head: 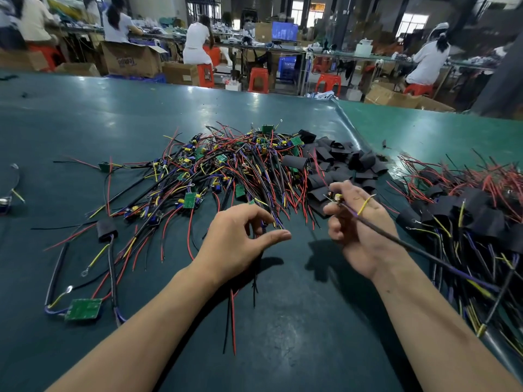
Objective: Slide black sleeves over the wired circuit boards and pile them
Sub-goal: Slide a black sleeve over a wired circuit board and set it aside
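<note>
A wired circuit board (336, 198) sat pinched in the fingertips of the right hand (360, 230), right of centre, its dark wires (424, 253) trailing toward the lower right. The left hand (240, 241), centre frame, hung loosely curled, gripping nothing. Loose black sleeves (343, 162) lay just above the right hand, the tangled heap of boards (226, 168) above the left, and the sleeved pile (467, 210) at the right edge.

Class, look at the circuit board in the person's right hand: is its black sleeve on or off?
Off. The right hand pinches a bare circuit board, its components exposed; loose black sleeves lie behind.
</note>
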### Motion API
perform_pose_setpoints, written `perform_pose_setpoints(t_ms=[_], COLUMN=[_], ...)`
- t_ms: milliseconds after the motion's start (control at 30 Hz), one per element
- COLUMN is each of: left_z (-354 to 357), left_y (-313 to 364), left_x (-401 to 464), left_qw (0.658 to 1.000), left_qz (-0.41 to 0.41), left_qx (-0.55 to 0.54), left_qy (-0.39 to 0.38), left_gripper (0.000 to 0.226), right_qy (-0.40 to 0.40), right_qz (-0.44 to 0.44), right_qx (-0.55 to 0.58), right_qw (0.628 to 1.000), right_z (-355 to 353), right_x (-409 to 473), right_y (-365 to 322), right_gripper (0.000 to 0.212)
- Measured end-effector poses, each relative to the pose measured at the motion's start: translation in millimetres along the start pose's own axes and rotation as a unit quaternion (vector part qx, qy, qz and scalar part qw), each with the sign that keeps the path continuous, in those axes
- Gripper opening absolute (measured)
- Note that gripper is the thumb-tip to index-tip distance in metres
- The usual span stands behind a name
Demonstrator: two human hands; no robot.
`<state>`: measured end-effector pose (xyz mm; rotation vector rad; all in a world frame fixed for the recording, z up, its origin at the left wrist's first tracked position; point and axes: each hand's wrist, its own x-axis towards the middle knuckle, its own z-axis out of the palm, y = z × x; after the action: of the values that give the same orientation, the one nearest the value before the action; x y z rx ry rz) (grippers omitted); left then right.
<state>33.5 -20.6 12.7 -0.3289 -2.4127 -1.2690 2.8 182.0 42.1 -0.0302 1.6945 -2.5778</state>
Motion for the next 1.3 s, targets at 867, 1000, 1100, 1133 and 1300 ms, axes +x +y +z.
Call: perform_pose_setpoints(t_ms=[867, 1000, 1100, 1133, 1300], left_z=[-53.5, -46.6, -43.5, -43.2, -42.6], left_y=[-15.2, -12.5, -11.2, -10.9, -8.7], left_x=[-2.2, -4.1, -3.9, -3.3, -2.6], left_qw=[0.964, 0.973, 0.981, 0.983, 0.988], left_qz=[0.06, 0.097, 0.122, 0.128, 0.133], left_qx=[0.131, 0.139, 0.113, 0.106, 0.075], left_qy=[-0.223, -0.16, -0.101, -0.081, -0.023], left_gripper=[0.035, 0.026, 0.025, 0.025, 0.027], right_qy=[0.037, 0.043, -0.003, -0.016, 0.037], right_qz=[-0.137, -0.114, -0.072, -0.056, -0.109], right_qx=[-0.086, -0.045, -0.019, -0.037, -0.364], right_qw=[0.986, 0.992, 0.997, 0.998, 0.924], right_z=[-5.0, -9.1, -12.9, -12.9, -19.1], right_x=[1.1, 5.0, 5.6, 5.3, 5.1], right_y=[5.2, 5.2, 3.5, 3.8, 10.7], right_gripper=[0.01, 0.018, 0.031, 0.034, 0.017])
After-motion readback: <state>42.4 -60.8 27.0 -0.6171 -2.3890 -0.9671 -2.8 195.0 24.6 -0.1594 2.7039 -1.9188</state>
